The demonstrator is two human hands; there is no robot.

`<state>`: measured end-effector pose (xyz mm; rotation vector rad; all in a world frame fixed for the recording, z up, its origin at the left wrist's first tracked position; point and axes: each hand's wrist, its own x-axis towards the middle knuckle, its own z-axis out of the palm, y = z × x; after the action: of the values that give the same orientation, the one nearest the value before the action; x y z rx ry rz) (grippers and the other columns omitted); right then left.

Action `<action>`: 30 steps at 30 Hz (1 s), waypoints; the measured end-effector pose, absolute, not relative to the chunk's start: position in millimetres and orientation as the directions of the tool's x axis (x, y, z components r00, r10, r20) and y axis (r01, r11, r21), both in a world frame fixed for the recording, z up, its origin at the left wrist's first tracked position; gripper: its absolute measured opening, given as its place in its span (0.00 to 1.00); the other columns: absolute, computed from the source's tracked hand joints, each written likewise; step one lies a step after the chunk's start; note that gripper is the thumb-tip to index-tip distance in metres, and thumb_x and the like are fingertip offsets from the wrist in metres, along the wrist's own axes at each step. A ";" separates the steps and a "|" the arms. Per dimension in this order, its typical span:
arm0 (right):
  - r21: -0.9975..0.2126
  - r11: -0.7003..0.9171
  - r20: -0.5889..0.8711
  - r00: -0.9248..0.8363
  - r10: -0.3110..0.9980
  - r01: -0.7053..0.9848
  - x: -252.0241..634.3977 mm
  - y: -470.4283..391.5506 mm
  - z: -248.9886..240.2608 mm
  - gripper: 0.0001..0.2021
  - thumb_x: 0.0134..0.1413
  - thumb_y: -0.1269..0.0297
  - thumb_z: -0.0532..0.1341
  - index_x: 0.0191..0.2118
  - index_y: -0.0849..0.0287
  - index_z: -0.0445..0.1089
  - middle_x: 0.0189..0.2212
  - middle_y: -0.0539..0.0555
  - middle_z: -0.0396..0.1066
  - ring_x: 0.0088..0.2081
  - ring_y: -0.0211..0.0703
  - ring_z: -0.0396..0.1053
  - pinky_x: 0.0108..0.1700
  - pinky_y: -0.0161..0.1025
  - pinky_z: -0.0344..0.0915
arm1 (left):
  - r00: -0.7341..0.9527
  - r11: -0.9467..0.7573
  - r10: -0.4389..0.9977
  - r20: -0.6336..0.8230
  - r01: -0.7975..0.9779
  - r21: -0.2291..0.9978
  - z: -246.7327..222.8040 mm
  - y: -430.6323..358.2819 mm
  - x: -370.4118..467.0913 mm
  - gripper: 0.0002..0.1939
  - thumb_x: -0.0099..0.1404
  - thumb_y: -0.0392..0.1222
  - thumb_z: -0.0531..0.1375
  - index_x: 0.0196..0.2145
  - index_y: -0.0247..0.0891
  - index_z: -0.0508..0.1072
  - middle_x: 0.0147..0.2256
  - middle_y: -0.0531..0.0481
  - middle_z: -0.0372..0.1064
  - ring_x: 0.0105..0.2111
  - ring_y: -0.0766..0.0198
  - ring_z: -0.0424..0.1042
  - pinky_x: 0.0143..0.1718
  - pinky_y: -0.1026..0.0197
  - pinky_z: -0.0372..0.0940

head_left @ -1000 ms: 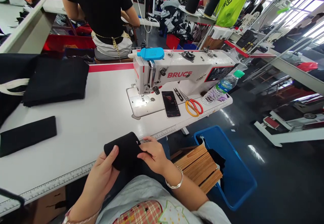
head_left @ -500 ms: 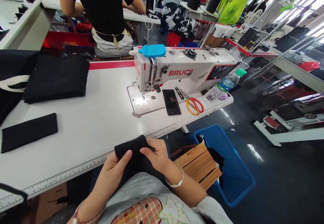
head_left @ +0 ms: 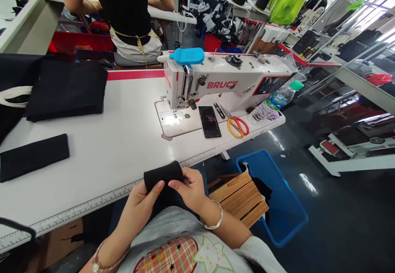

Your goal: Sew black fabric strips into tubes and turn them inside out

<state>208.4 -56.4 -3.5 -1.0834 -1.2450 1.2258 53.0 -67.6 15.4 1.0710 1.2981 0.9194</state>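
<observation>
A small piece of black fabric (head_left: 163,176) is stretched between my two hands at the front edge of the table. My left hand (head_left: 144,198) grips its left end, thumb on top and fingers hidden beneath the cloth. On the other end my right hand (head_left: 191,187) pinches the fabric, its thumb pointing inward. The cloth's lower part drops into shadow near my lap. Beyond my hands stands a white sewing machine (head_left: 222,84) with a bare needle plate. A folded black strip (head_left: 34,157) and a stack of black fabric (head_left: 66,89) lie to the left.
Right of the needle plate are a phone (head_left: 210,122), thread snips (head_left: 219,110), scissors (head_left: 237,125) and a plastic bottle (head_left: 273,105). A blue basket (head_left: 288,213) and a wooden slatted stool (head_left: 240,199) stand below at right. Another person (head_left: 123,13) sits ahead.
My hands and the black fabric have shifted slightly to the right and up, still holding it by both ends. The camera view has tilted a little.
</observation>
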 end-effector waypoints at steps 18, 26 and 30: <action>-0.963 -0.111 -0.093 -0.083 0.992 -0.244 202.1 -56.1 1.6 0.18 0.37 0.51 0.73 0.26 0.58 0.70 0.23 0.48 0.70 0.26 0.36 0.64 0.32 0.36 0.65 | 0.032 0.180 0.981 -0.191 0.222 0.958 19.2 -66.8 58.9 0.18 0.57 0.53 0.62 0.17 0.38 0.71 0.18 0.53 0.66 0.19 0.66 0.58 0.24 0.63 0.60; -0.921 -0.173 -0.171 -0.038 0.985 -0.349 200.2 -56.3 -2.3 0.20 0.30 0.53 0.76 0.21 0.59 0.67 0.21 0.47 0.67 0.25 0.35 0.62 0.29 0.35 0.63 | 0.087 0.310 0.944 -0.320 0.105 0.945 18.1 -64.4 53.2 0.15 0.53 0.53 0.67 0.25 0.37 0.77 0.24 0.50 0.73 0.27 0.59 0.68 0.32 0.62 0.66; -0.927 -0.169 -0.170 -0.028 0.985 -0.333 201.0 -56.3 -0.5 0.22 0.30 0.50 0.75 0.20 0.58 0.66 0.19 0.46 0.66 0.23 0.34 0.61 0.28 0.35 0.65 | 0.170 0.379 0.910 -0.379 0.032 0.925 9.3 -64.7 49.4 0.15 0.52 0.50 0.68 0.34 0.37 0.80 0.31 0.47 0.77 0.35 0.54 0.73 0.39 0.59 0.68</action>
<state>201.0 -56.3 -0.5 -1.0718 -0.8643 1.4749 49.4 -64.7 9.3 0.9960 1.2411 0.7984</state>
